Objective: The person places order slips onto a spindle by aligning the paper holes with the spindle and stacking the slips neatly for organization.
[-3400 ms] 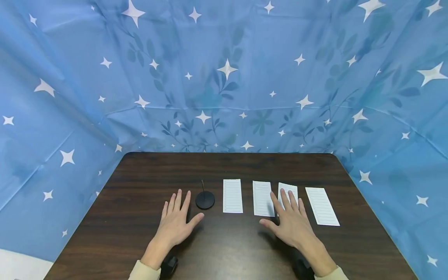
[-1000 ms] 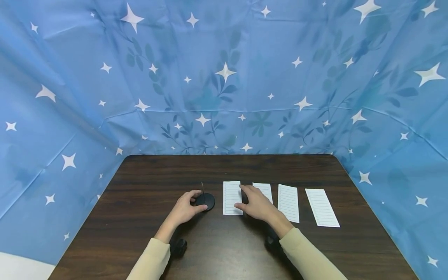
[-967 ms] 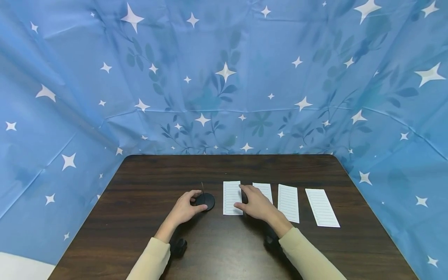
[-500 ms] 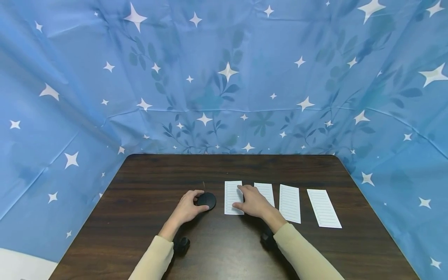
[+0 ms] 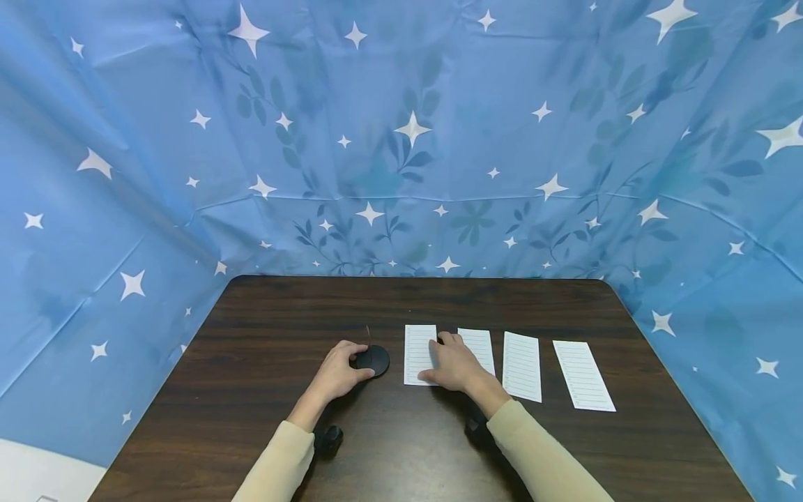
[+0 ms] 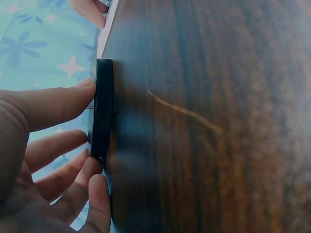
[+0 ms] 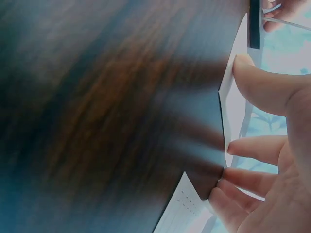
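One black disc (image 5: 375, 360) is located left of four white ruled cards (image 5: 522, 366), set in a row on one bench (image 5: 389, 453). The left hand (image 5: 335, 373) grips the disc between thumb and fingers. The right hand (image 5: 458, 366), fingers bent, has its thumb at the leftmost card (image 5: 416, 352); whether it grips that card cannot be told. One blue starred curtain (image 5: 439, 160) hangs behind.

Starry blue cloth (image 5: 383, 174), dark wood-grain table (image 5: 401, 439)

On the counter (image 5: 401, 446), a stand (image 5: 376, 360) sits left of four papers (image 5: 522, 366) in a row; a cloth (image 5: 376, 84) hangs behind the counter.
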### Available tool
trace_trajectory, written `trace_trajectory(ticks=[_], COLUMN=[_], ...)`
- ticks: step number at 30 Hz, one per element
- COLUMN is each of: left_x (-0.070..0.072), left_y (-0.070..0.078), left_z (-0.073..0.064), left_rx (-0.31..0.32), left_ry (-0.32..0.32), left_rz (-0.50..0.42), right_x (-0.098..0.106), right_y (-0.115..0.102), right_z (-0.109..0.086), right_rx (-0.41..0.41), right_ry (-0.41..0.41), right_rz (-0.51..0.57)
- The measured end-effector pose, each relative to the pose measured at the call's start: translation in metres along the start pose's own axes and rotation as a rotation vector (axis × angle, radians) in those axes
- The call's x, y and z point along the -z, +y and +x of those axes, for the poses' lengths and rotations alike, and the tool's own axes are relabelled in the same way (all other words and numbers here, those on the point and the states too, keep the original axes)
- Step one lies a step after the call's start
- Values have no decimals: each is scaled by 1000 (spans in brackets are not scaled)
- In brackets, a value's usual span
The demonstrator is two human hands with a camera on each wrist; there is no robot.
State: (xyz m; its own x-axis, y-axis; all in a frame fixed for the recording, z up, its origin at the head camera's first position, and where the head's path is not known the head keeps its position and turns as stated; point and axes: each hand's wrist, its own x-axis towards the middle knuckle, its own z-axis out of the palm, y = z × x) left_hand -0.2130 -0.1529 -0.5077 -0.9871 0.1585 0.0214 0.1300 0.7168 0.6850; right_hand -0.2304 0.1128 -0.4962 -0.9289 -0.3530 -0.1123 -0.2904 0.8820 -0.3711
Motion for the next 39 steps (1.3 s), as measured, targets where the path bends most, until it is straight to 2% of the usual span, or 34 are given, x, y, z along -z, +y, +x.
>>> trace_trajectory(ticks=[10, 17, 27, 31, 39], left_x=[1, 2, 2, 1, 1], left_y=[2, 2, 3, 3, 3], left_z=[1, 1, -1, -1, -1], left_rx=[-2, 18, 15, 11, 17], left_ry=[-9, -9, -10, -9, -10], left_rz=[20, 23, 22, 13, 7], right_x=[1, -1, -4, -5, -3], right_y=[-2, -5, -11, -11, -9], right_z=[-1, -1, -4, -3, -1], right_rx=[-15, -36, 8, 18, 1], right_ry=[2, 8, 125, 148, 104], right_rz=[-4, 8, 8, 9, 15])
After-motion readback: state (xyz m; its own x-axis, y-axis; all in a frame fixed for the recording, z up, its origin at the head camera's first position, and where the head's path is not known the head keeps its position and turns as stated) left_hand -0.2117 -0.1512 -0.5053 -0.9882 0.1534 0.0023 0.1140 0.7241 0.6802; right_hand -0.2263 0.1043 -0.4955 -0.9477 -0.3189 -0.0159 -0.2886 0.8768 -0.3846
